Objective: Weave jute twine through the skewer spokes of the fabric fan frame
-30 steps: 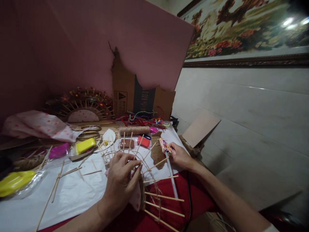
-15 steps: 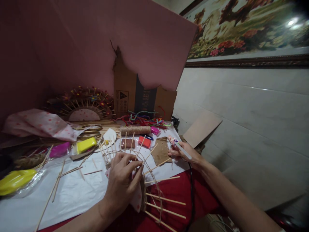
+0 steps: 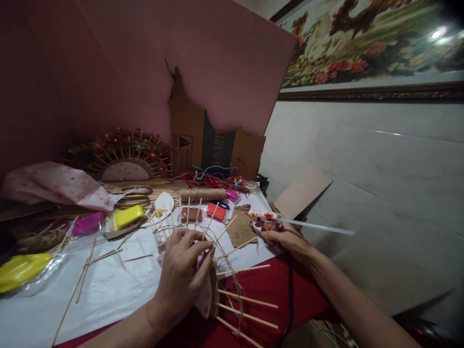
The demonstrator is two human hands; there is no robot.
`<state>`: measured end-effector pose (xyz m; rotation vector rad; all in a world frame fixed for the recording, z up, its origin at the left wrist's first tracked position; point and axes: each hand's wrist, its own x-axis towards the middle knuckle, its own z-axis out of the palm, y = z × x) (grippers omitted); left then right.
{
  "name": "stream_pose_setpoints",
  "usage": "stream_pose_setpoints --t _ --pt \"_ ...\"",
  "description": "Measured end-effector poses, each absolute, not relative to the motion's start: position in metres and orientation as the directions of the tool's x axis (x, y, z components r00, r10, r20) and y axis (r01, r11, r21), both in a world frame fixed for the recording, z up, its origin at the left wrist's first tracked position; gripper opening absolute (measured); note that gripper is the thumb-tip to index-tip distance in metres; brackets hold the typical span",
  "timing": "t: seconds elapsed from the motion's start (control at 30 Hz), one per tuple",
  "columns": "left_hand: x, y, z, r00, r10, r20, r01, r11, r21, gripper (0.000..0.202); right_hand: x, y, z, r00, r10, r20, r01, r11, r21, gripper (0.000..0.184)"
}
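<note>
My left hand [image 3: 183, 273] presses down on a fan-shaped frame of thin wooden sticks [image 3: 224, 270], its fingers curled over the centre among the radiating spokes. My right hand [image 3: 286, 239] is closed round a glue gun [image 3: 264, 220] with a colourful patterned body. A clear glue stick [image 3: 317, 227] juts from the gun's back toward the right. The gun's nose points left, over a scrap of brown cardboard [image 3: 243, 228], a short way from the frame's right spokes.
White paper [image 3: 108, 285] covers the table over a red cloth [image 3: 268, 290]. Behind lie a twine spool [image 3: 203, 194], clay blocks in yellow [image 3: 127, 217], pink [image 3: 87, 224] and red [image 3: 216, 211], scissors [image 3: 136, 195], loose sticks, pipe cleaners [image 3: 217, 180], a finished fan [image 3: 125, 157] and a pink board [image 3: 181, 67].
My right hand has turned the glue gun so that its glue stick now points right and its nose left. My left hand has stayed on the stick frame.
</note>
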<state>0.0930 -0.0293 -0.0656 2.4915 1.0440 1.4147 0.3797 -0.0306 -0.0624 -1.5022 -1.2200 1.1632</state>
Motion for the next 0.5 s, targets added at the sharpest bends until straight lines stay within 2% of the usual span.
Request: stream_pose_setpoints --t 0.13,0.27,0.4,0.5 --pt "0.093 -0.029 -0.066 0.343 0.598 0.724 0.520 -0.763 0.384 0.013 0.372 -0.036 -0.058 0.012 0.988 -0.154 0.093 -0.154 -0.984 0.018" --pt "0.094 -0.030 -0.065 0.328 0.594 0.734 0.509 -0.766 0.393 0.012 0.367 -0.043 -0.050 0.008 0.991 -0.132 -0.068 -0.131 -0.989 0.027" --pt "0.095 -0.031 -0.065 0.325 0.601 0.731 0.500 -0.765 0.406 0.011 0.364 -0.053 -0.043 -0.014 0.999 -0.029 -0.004 -0.029 -1.000 0.030" --pt "0.096 -0.032 -0.064 0.323 0.602 0.730 0.498 -0.764 0.410 0.012 0.357 -0.061 -0.035 -0.021 0.999 -0.046 0.110 -0.044 -0.993 0.033"
